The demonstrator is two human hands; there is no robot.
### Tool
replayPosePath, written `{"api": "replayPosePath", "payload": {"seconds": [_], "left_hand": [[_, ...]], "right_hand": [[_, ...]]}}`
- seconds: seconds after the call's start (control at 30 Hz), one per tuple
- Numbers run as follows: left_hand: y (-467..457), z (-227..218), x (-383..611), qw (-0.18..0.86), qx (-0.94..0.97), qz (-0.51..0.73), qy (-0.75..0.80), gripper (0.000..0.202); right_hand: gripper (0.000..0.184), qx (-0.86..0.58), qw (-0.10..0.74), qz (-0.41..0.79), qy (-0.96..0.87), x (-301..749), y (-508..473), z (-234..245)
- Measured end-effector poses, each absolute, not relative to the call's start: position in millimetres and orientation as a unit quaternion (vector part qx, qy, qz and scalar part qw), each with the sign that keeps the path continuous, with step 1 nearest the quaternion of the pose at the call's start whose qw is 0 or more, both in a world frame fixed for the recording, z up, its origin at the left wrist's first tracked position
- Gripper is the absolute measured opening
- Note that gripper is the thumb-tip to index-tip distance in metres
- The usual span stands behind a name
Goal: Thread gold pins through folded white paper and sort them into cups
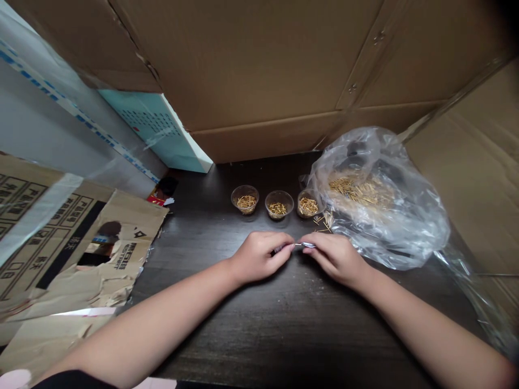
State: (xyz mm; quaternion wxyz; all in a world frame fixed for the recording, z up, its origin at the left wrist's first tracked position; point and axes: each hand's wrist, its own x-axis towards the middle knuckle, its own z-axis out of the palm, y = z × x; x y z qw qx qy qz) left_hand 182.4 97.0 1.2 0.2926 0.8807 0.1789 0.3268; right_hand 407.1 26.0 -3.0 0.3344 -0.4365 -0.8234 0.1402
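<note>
Over the middle of the dark table my left hand (261, 256) and my right hand (336, 256) come nearly together, fingertips pinched. A small silvery-white piece (308, 245) sits in my right fingertips, and a thin pale tip runs from it toward my left fingers. What lies inside the left pinch is mostly hidden. Just beyond my hands stand three clear plastic cups, a left cup (245, 200), a middle cup (279, 205) and a right cup (308, 203), each containing small gold-coloured metal pins. A few loose pins (324, 222) lie beside the right cup.
A clear plastic bag (421, 221) with many gold pins spreads over the right side of the dark table (251, 335). Cardboard walls (259, 65) rise behind and to the right. Torn printed cardboard (60, 237) and a light-blue card (150, 127) stand on the left.
</note>
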Motion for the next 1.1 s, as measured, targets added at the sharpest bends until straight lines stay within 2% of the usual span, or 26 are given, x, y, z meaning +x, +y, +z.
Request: {"api": "replayPosePath", "payload": {"seconds": [0.7,1.1], "left_hand": [[98.0,-0.8,183.9,0.285,0.882,0.333,0.172,0.011],[96.8,1.5,184.5,0.278,0.875,0.365,0.158,0.009]], "right_hand": [[0.014,-0.447,0.331,0.207,-0.805,407.4,27.2,-9.5],[0.011,-0.428,0.322,0.179,-0.825,408.5,29.3,-11.2]]}}
